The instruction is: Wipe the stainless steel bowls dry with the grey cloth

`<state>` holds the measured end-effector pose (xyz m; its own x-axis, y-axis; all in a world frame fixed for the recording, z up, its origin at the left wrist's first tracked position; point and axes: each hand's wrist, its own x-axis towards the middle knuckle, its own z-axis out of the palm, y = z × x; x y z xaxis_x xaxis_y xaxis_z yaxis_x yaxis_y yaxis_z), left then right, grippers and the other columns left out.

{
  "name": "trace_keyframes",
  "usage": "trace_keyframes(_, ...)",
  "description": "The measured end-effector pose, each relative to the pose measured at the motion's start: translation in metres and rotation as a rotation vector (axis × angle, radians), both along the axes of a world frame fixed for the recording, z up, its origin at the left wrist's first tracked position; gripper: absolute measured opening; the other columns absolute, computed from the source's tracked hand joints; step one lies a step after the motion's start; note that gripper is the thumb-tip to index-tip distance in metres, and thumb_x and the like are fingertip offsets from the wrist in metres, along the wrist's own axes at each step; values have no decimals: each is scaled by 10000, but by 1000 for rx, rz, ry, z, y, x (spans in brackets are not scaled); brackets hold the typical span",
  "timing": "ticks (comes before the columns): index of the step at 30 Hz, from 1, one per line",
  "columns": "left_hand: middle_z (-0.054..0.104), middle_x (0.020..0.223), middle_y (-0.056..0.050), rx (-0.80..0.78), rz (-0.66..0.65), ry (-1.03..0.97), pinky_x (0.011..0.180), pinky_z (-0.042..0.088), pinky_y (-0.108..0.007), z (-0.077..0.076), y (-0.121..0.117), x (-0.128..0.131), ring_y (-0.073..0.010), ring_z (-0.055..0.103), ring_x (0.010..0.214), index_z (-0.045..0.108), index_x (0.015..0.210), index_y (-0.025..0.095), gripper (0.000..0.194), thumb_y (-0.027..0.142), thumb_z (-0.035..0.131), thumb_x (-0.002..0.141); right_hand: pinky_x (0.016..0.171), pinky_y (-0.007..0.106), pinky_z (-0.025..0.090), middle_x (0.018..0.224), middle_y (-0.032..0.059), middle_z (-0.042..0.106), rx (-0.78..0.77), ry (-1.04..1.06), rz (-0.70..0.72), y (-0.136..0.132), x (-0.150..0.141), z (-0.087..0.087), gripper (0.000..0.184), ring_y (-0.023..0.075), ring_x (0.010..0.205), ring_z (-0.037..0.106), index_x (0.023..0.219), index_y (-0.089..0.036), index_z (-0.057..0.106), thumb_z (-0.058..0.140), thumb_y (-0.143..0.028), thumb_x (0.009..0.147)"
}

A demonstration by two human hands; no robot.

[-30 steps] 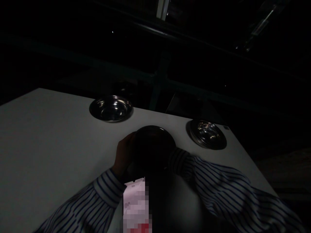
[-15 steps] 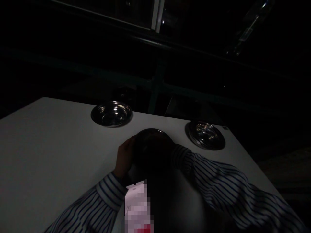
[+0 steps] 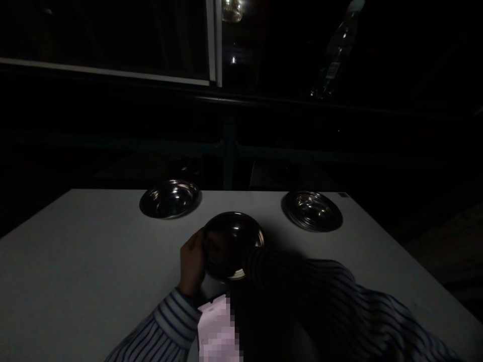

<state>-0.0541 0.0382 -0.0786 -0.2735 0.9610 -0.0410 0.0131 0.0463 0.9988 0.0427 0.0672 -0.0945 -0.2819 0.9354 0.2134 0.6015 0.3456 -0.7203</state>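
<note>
Since a second ago the bowl (image 3: 233, 245) has tilted up, its round shiny metal hollow facing forward, at the middle of the matte white table (image 3: 83, 261). Left hand (image 3: 192, 262) curls around its left rim; the right hand's grip is hidden. Two metal dishes (image 3: 170, 199) (image 3: 312, 210) sit near the far edge, open table either side.

**Dim scene, light only on the table**

The view is badly underexposed. Only the pale table (image 3: 75, 261) catches soft light; everything beyond its far edge is near black. The dark bowl (image 3: 232, 241) at the left hand (image 3: 192, 261) shows faint rim glints. Brighter reflections sit in the metal bowl (image 3: 170, 199) to its far left and the metal plate (image 3: 312, 210) to its far right. A small glare spot glows high above. Shadow swallows the right sleeve (image 3: 320, 296).
</note>
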Motion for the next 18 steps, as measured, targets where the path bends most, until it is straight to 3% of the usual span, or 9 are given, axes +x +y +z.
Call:
trace_keyframes(3, 717, 843, -72, 13, -21, -15, 692, 474, -298, 2, -1, -1, -198, 629, 765, 683, 916, 135, 385, 439, 501, 766, 783, 360, 465, 929, 44, 582, 11, -21, -130, 6, -3, 8, 115, 170, 874, 560, 958, -120, 556, 527, -146, 849)
trace_keyframes(6, 674, 662, -55, -48, 33, 49, 556, 437, -274, 2, -1, -3, -171, 572, 599, 653, 734, 138, 456, 539, 443, 783, 744, 315, 441, 870, 36, 584, 24, -28, -98, 0, -7, 11, 155, 165, 821, 546, 902, -135, 569, 531, -62, 770)
trace_keyframes(9, 595, 522, -42, -94, 61, 106, 473, 372, -271, 5, -2, -3, -156, 498, 497, 575, 578, 158, 530, 599, 376, 794, 708, 276, 433, 761, -11, 570, 29, -32, -7, -6, -7, 10, 97, 134, 731, 533, 790, -158, 580, 583, -79, 734)
trace_keyframes(15, 603, 551, -44, -68, 35, 132, 514, 387, -283, 7, -3, -4, -172, 518, 542, 571, 592, 177, 519, 591, 348, 811, 755, 341, 456, 937, 31, 557, 16, 5, -221, 11, -9, 10, 119, 156, 846, 545, 959, -134, 547, 522, -208, 869)
trace_keyframes(18, 573, 513, -44, -65, 57, 150, 494, 368, -292, 6, -2, -5, -173, 495, 512, 515, 526, 194, 528, 595, 329, 815, 669, 280, 449, 798, -8, 557, 15, 26, -90, 5, -11, 8, 92, 117, 713, 532, 832, -141, 562, 561, -231, 847)
